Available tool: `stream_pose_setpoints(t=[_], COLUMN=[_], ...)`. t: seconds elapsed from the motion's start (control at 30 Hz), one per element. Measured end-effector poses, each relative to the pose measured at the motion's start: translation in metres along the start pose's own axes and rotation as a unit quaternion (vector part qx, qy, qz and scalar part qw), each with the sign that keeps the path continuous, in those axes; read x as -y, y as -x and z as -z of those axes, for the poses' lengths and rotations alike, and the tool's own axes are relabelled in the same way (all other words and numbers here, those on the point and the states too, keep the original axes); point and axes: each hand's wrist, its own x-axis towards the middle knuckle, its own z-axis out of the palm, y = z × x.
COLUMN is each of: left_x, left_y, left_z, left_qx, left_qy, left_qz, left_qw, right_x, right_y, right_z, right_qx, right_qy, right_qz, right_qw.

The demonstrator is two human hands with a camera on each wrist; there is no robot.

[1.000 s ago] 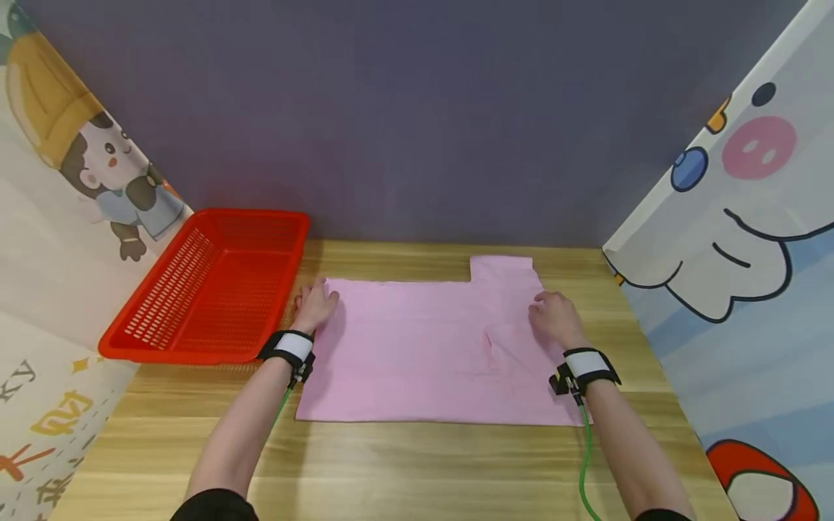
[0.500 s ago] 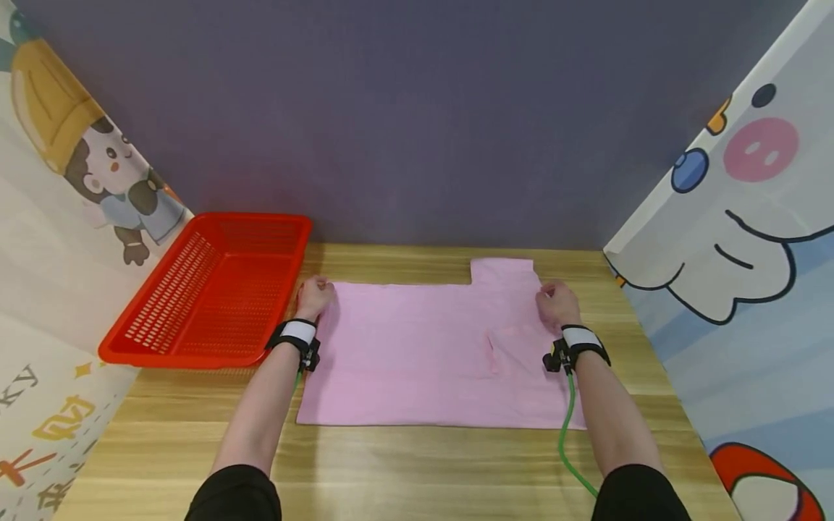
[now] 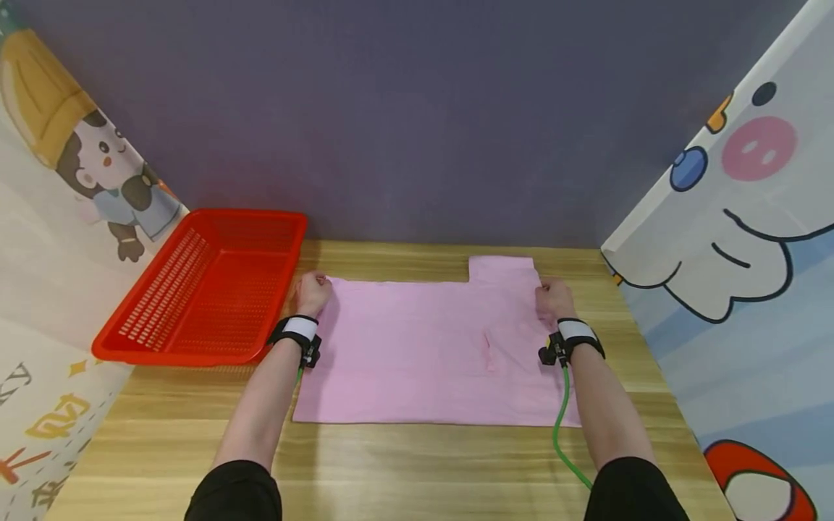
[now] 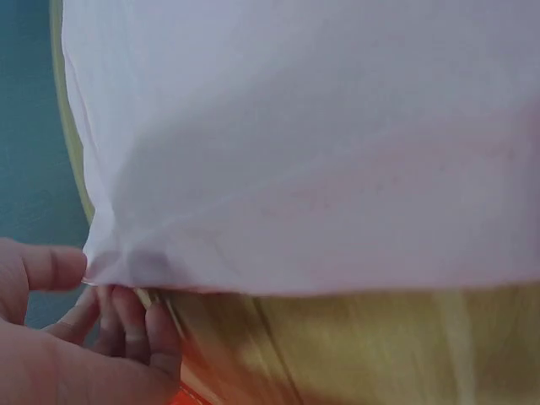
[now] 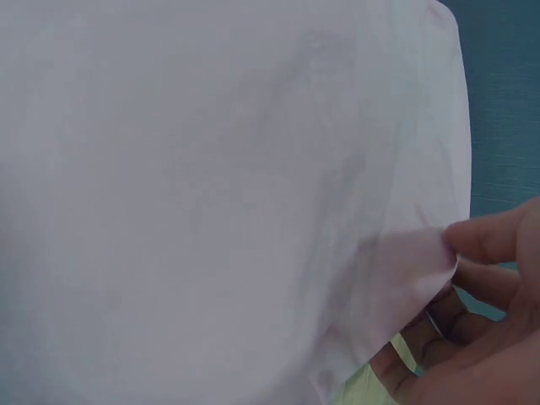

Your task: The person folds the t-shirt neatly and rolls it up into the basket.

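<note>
A pink shirt (image 3: 404, 347) lies folded flat on the wooden table, a short sleeve-like flap (image 3: 501, 269) jutting out at its far right. My left hand (image 3: 312, 293) is at the far left corner; in the left wrist view that hand (image 4: 93, 337) pinches the corner, thumb on one side and curled fingers beneath. At the right edge, just below the flap, is my right hand (image 3: 555, 299). The right wrist view shows this hand (image 5: 485, 291) pinching the cloth's edge, the other fingers bent under it. Small creases (image 3: 487, 351) mark the right half.
A red plastic basket (image 3: 195, 359) stands left of the shirt, close beside my left wrist. The wooden table (image 3: 417, 470) meets a dark grey panel (image 3: 417, 123) at the back. Printed sheets (image 3: 730, 289) flank both sides. A green cable (image 3: 562, 427) hangs from the right wrist camera.
Both hands have moved slightly away from me along the shirt's side edges, and their fingers have closed on the cloth. The shirt stays nearly in place.
</note>
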Motion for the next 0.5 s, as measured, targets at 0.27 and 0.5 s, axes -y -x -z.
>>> stream_pose_setpoints(t=[0.27, 0.5], left_x=[-0.007, -0.009], left_y=[-0.009, -0.009], left_z=[-0.003, 0.0], left_qx=[-0.025, -0.064], left_qy=[-0.004, -0.004], left_qz=[-0.011, 0.021], left_qw=[0.9996, 0.9977], right_x=[0.003, 0.004], right_y=[-0.004, 0.0], right_z=[0.011, 0.016], right_qx=[0.023, 0.039], right_qy=[0.004, -0.008], right_qz=[0.014, 0.016], right_qw=[0.9996, 0.9991])
